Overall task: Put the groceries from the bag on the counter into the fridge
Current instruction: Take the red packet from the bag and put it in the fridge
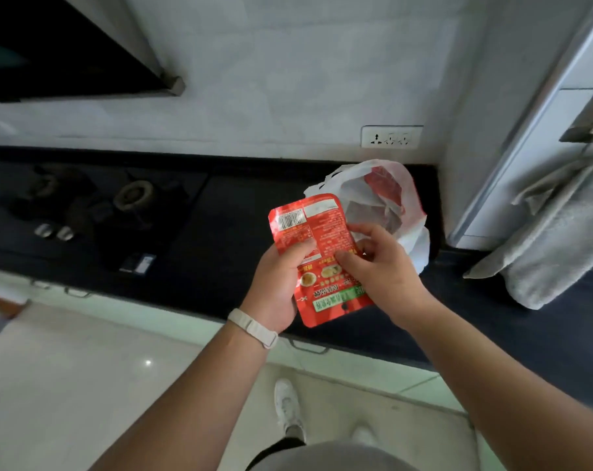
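Both hands hold one flat red packet above the near edge of the dark counter. The left hand, with a pale band on its wrist, clasps the packet's left side, thumb pressed on the printed face. The right hand pinches the packet's right edge between thumb and fingers. The packet is turned so its barcode end points away from the person and its green-striped end hangs toward them.

Just beyond the right hand, a white plastic bag sits on the counter with its mouth open, more red packaging showing inside. Far to the left of the grip lies a gas hob. To the right hangs a grey towel. Beyond the bag, a wall socket sits in the white wall.
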